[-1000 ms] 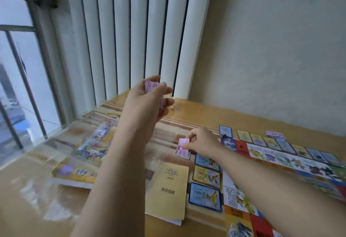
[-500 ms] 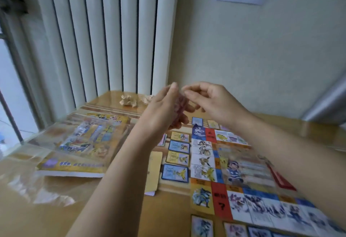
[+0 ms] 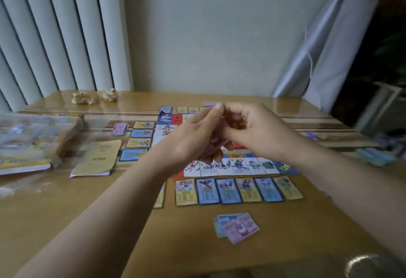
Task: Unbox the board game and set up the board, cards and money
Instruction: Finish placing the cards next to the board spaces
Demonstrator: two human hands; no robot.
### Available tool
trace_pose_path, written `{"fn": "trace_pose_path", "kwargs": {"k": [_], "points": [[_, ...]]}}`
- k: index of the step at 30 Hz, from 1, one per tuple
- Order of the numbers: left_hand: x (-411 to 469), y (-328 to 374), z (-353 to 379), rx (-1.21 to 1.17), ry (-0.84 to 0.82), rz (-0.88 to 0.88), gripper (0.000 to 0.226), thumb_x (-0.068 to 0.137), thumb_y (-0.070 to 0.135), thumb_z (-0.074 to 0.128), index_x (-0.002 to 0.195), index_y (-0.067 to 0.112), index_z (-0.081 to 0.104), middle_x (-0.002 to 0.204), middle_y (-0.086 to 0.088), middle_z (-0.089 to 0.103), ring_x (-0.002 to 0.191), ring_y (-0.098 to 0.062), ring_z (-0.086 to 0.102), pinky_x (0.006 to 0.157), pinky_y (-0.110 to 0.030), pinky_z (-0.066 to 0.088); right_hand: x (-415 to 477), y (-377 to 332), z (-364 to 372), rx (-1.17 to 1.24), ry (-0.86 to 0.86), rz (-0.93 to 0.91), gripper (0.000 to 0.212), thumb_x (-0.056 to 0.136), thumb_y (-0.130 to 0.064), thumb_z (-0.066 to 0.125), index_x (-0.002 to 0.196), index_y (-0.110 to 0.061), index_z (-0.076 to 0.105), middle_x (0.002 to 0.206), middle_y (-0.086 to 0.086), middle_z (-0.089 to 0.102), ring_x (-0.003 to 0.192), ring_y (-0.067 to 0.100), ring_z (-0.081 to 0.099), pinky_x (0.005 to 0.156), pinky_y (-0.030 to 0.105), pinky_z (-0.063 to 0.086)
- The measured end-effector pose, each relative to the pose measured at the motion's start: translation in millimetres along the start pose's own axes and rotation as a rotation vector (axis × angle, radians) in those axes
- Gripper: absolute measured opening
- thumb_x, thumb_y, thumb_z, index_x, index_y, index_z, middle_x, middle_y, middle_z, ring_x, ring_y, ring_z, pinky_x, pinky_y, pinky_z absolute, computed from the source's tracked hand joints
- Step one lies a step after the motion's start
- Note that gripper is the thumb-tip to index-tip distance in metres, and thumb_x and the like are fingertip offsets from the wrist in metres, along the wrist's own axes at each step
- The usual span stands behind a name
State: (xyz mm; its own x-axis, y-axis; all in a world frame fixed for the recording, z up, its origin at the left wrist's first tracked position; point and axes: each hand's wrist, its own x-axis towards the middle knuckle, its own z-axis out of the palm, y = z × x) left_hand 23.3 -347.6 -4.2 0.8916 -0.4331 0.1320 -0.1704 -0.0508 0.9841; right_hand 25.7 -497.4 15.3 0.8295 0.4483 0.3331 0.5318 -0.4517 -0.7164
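Head view: soft with motion blur, angled down over a wooden table (image 3: 87, 223).
left hand (image 3: 193, 139): raised above the board, thumb pointing up, fingers curled under and round the pink notes.
right hand (image 3: 257, 132): raised beside the left, knuckles up, fingers and thumb bent in and pinching the upper part of the same stack; too blurred to tell whether one note or several.
pink notes (image 3: 216, 146): held in the air between both hands, edge-on, clear of the table.
board (image 3: 241, 165): unfolded flat mid-table, largely hidden behind the hands; near row of picture squares in sight.
near row of cards (image 3: 228, 191): six face up, side by side, just beside the board's near edge, yellow and blue mixed.
left column of cards (image 3: 140, 139): four face up, stacked in a line along the board's left edge.
near money pile (image 3: 236, 227): loose fan of pink over blue notes, nearer than the card row and apart from it.
small pink pile (image 3: 119, 129): flat at the top of the left column, just to its left.
blue pile (image 3: 373, 157): at the table's right edge, well apart from the board.
booklet (image 3: 96, 158): yellow, closed, left of the card column.
box (image 3: 33, 141): lying flat at far left.
crumpled paper (image 3: 82, 98): two wads at the far edge, by the vertical blinds (image 3: 66, 36).
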Motion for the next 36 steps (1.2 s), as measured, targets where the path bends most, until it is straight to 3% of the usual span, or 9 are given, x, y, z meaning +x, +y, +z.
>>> {"fn": "trace_pose_path", "kwargs": {"k": [6, 10, 14, 18, 20, 22, 27, 32, 36], "points": [[19.4, -5.5, 56.2, 0.084, -0.050, 0.014, 0.017, 0.098, 0.018, 0.048, 0.114, 0.020, 0.055, 0.084, 0.000, 0.068, 0.071, -0.012, 0.069, 0.059, -0.024, 0.054, -58.4, 41.0, -40.1, 0.018, 0.322, 0.096, 0.022, 0.085, -0.003, 0.066, 0.082, -0.025, 0.065, 0.080, 0.014, 0.069, 0.067, 0.021, 0.054, 0.062, 0.038, 0.047], [45.8, -22.8, 97.3, 0.402, -0.029, 0.130, 0.017, 0.098, 0.010, 0.046, 0.097, 0.020, 0.060, 0.064, 0.006, 0.061, 0.058, -0.005, 0.061, 0.059, -0.027, 0.053, -93.9, 67.9, -58.8, -0.073, 0.519, 0.184, 0.021, 0.085, -0.006, 0.067, 0.080, -0.026, 0.065, 0.061, -0.003, 0.063, 0.055, 0.003, 0.047, 0.057, 0.020, 0.039], [76.4, -30.9, 146.1, 0.607, -0.044, 0.206, 0.020, 0.097, 0.007, 0.044, 0.105, 0.017, 0.060, 0.068, 0.007, 0.059, 0.047, 0.006, 0.053, 0.044, -0.009, 0.037, -121.7, 83.9, -90.4, -0.323, 0.485, 0.278, 0.010, 0.087, -0.008, 0.065, 0.093, -0.011, 0.073, 0.045, -0.024, 0.049, 0.049, -0.004, 0.047, 0.049, 0.011, 0.032], [107.7, -31.2, 196.8, 0.530, -0.113, 0.211, 0.027, 0.099, 0.013, 0.043, 0.124, 0.020, 0.050, 0.084, 0.006, 0.063, 0.062, 0.000, 0.063, 0.064, -0.028, 0.054, -146.4, 103.7, -139.6, -0.340, 0.456, 0.396, 0.015, 0.086, -0.005, 0.066, 0.096, -0.014, 0.071, 0.051, -0.028, 0.053, 0.057, -0.012, 0.053, 0.053, 0.005, 0.038], [122.7, -38.2, 219.1, 0.558, -0.144, 0.221, 0.033, 0.100, 0.020, 0.044, 0.133, 0.022, 0.044, 0.109, 0.003, 0.064, 0.081, -0.008, 0.066, 0.071, -0.031, 0.054, -159.8, 125.7, -168.4, -0.313, 0.549, 0.494, 0.015, 0.086, -0.007, 0.067, 0.092, -0.020, 0.069, 0.074, -0.022, 0.062, 0.072, -0.005, 0.059, 0.061, 0.006, 0.043], [137.6, -51.9, 236.8, 0.829, -0.242, 0.285, 0.038, 0.099, 0.020, 0.045, 0.136, 0.025, 0.039, 0.126, 0.002, 0.057, 0.101, -0.017, 0.062, 0.081, -0.032, 0.051, -172.9, 158.2, -197.8, -0.257, 0.703, 0.622, 0.012, 0.086, -0.008, 0.067, 0.090, -0.019, 0.067, 0.088, -0.004, 0.068, 0.080, 0.004, 0.061, 0.064, 0.013, 0.045], [153.7, -73.3, 270.4, 1.443, -0.602, 0.357, 0.027, 0.098, 0.020, 0.043, 0.124, 0.016, 0.050, 0.121, -0.007, 0.052, 0.106, -0.027, 0.055, 0.098, -0.043, 0.040, -181.8, 226.0, -238.7, -0.188, 0.862, 0.817, 0.013, 0.085, -0.001, 0.065, 0.096, -0.006, 0.069, 0.105, 0.015, 0.069, 0.091, 0.018, 0.061, 0.078, 0.029, 0.048], [172.9, -75.9, 273.1, 1.459, -0.624, 0.391, 0.032, 0.100, 0.035, 0.038, 0.123, 0.019, 0.054, 0.112, -0.003, 0.053, 0.096, -0.024, 0.057, 0.081, -0.037, 0.045, -160.6, 260.6, -239.3, -0.174, 0.790, 0.884, 0.013, 0.084, -0.001, 0.065, 0.094, -0.007, 0.068, 0.105, 0.016, 0.068, 0.089, 0.019, 0.062, 0.066, 0.023, 0.047], [174.9, -73.8, 268.1, 1.424, -0.678, 0.371, 0.038, 0.097, 0.041, 0.044, 0.132, 0.027, 0.049, 0.118, 0.001, 0.049, 0.100, -0.020, 0.056, 0.083, -0.034, 0.046, -140.8, 277.6, -215.7, -0.377, 0.695, 0.891, 0.015, 0.084, 0.000, 0.061, 0.095, -0.004, 0.071, 0.100, 0.014, 0.071, 0.096, 0.026, 0.065, 0.079, 0.028, 0.048]]}}
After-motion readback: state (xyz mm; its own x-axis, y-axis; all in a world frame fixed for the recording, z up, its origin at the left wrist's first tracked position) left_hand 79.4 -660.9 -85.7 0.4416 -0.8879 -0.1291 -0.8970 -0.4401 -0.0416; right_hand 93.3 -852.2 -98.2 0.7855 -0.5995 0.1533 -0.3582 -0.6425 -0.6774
